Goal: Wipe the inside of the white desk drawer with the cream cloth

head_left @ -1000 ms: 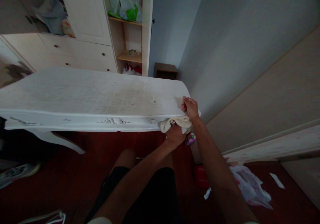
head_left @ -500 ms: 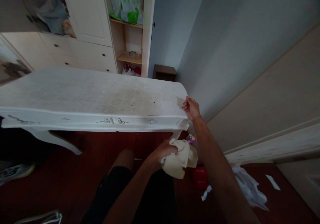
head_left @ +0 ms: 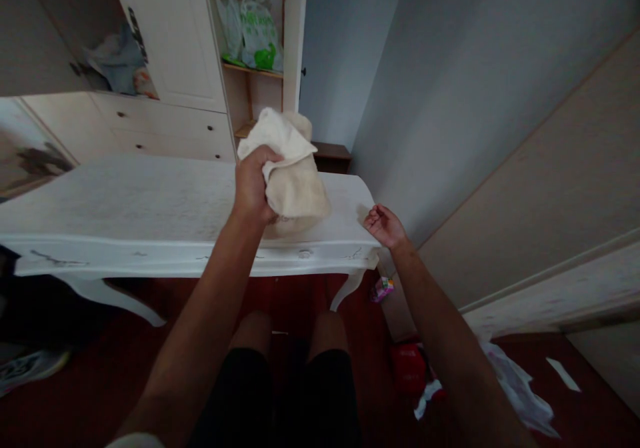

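Note:
My left hand (head_left: 253,183) grips a folded cream cloth (head_left: 299,188), held up in front of the tabletop's right half. The cloth's loose folds hang to the right of my fingers. Over the right end of the white table (head_left: 150,198) is my right hand (head_left: 385,225), its fingers curled in. Whether it holds anything small is hidden. A greyish patch marks the tabletop just left of those fingers. The cloth and my left arm cover part of the tabletop and its carved front.
White cabinets (head_left: 165,125) stand behind the table, with plastic bags (head_left: 260,35) on an open shelf. A grey wall (head_left: 440,81) rises at the right. On the dark red floor lie a red package (head_left: 407,366) and a white plastic bag (head_left: 520,388). My knees are below the table's front.
My left hand has lifted the cloth from below the table's front edge, up and leftward to above the tabletop. My right hand stays at the table's right end, turned slightly. The view has tilted up a little.

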Tool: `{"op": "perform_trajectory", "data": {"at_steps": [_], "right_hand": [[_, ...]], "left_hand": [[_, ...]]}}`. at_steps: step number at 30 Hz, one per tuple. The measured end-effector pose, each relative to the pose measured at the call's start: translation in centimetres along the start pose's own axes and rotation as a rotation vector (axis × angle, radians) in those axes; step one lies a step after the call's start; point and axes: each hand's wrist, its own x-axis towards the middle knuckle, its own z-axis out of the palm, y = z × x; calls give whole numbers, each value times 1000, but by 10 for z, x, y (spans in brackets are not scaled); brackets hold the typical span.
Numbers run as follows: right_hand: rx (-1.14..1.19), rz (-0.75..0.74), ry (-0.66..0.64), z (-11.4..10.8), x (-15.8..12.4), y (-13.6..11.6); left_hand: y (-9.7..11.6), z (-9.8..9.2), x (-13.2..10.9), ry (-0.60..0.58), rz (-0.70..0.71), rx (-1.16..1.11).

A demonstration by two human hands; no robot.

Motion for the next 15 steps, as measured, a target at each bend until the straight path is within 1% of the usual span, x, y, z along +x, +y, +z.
{"op": "perform_trajectory", "data": {"at_steps": [2,3,4,6,8,9,10,11,13,15], "right_hand": [[7,7,-7,-3,1,-1],[8,9,-15,-4,1,-1],[8,10,-24,-6,2,-2],[5,5,-33,-7,3,-2],[-5,2,-30,-8,5,-1],[-11,3,-27,-8,5,-1],[-17,6,-24,-9,6,-1],[-20,9,-23,-9,6,-1],[-19,10,-22,-8,5,-1],[-12,2,-17,-8,4,-1]], "left_hand": [[-12,5,26,18,59,51],[-21,6,34,13,61,125],[-31,5,37,-23,37,206],[-55,-1,35,-181,-102,376],[-79,-11,23,-320,-253,568],[-88,-16,16,-353,-297,710],[-96,-21,10,-364,-308,881],[-100,-25,4,-349,-276,1061],[-102,-30,-2,-297,-153,1385],[-97,-33,-2,-264,-49,1560]]}}
